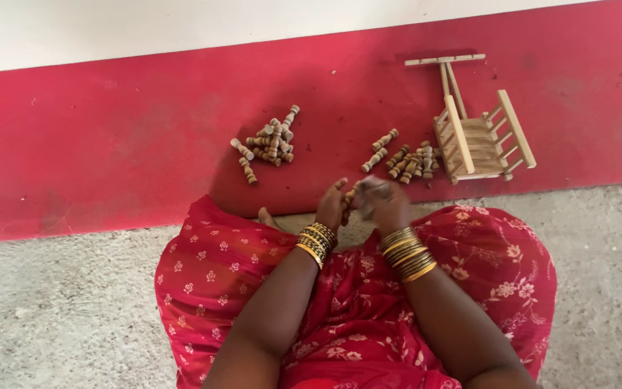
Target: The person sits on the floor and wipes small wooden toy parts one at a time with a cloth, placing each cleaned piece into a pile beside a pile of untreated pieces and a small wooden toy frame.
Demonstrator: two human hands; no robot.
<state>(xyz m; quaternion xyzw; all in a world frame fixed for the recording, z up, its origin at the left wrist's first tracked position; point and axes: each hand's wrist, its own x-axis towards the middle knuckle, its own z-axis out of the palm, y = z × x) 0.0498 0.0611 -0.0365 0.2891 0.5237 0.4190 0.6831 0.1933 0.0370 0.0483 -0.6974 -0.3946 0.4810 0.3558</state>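
Red carpet (109, 144) runs across the floor ahead of me, with a white wall (181, 21) beyond it and grey rough concrete (52, 310) under where I sit. My lap is covered by a red flowered cloth (354, 324) spread over both knees. On the carpet to my right stands a small pale wooden chair frame (480, 137) with slatted sides and a crossbar stick leaning out from it. Just beside that frame lies a loose heap of turned wooden spindles (408, 162), and a second heap of spindles (271, 140) lies well apart to the left. My left hand (332, 205) and my right hand (383, 205) meet just above the carpet's edge, both wrists stacked with gold bangles (406, 253). Between them I pinch one small wooden spindle (349, 198), the left fingers closed on it, while my right hand is blurred and I cannot tell its grasp.
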